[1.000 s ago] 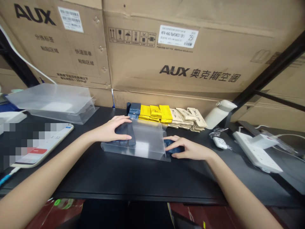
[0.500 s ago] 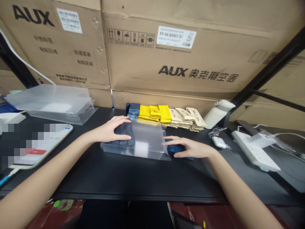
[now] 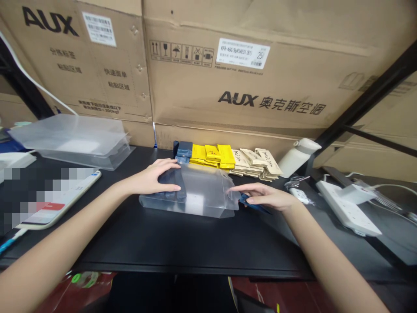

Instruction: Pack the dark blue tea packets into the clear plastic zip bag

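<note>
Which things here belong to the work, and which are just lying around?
Seemingly in use: clear box under left hand, blue packet in right hand; probably yellow packets, cream packets.
Seemingly just lying about: phone, bottle, power strip, white case.

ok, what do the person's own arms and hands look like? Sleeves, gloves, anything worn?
Bare, slim left forearm and bare, slim right forearm, no sleeves in frame. Hands are ungloved: bare left hand, bare right hand. No watch, ring, bracelet, cable or marking visible on either side.
</note>
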Demonstrator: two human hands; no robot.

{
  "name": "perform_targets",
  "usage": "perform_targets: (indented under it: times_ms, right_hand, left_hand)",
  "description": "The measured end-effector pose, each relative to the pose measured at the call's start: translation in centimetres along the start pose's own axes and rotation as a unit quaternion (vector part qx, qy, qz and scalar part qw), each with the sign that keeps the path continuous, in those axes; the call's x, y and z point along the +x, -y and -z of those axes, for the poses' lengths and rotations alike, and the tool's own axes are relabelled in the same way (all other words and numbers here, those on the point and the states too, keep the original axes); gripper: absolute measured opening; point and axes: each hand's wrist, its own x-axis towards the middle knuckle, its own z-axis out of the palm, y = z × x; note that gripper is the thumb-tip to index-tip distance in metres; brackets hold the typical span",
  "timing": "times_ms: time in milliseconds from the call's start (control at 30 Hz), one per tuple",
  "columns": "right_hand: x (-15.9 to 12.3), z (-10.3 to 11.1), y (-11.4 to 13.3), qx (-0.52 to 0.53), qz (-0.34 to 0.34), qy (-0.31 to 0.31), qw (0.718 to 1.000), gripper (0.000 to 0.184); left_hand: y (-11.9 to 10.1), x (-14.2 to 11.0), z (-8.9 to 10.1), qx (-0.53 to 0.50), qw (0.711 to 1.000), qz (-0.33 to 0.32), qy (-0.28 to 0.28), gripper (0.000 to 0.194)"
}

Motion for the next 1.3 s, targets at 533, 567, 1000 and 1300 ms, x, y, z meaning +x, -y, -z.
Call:
perform_targets:
  times_ms: [533,567,1000,1300]
  right_hand:
    - [2.7,-2.7,-1.9,-0.104,0.082,-0.125,0.983,0.064]
    - [2.9,-2.8,-2.2,-0.109,0.088,-0.137,0.981,0.064]
    - [2.7,-3.3,-2.2,-0.181,0.1,-0.152,0.967,0.072]
    - [2.8,-3.5,-2.3,-0.217,0.106,-0.167,0.956,0.067]
  left_hand:
    - [-0.1,0.0,-0.1,-0.003,1.0,0.003,-0.002,0.077]
    - [0.0,0.0,-0.1,-0.003,1.0,0.003,-0.003,0.077]
    - [0.0,0.0,-0.2,0.001,1.0,0.003,-0.002,0.076]
    - [-0.1,0.0,-0.3,0.003,1.0,0.005,-0.006,0.075]
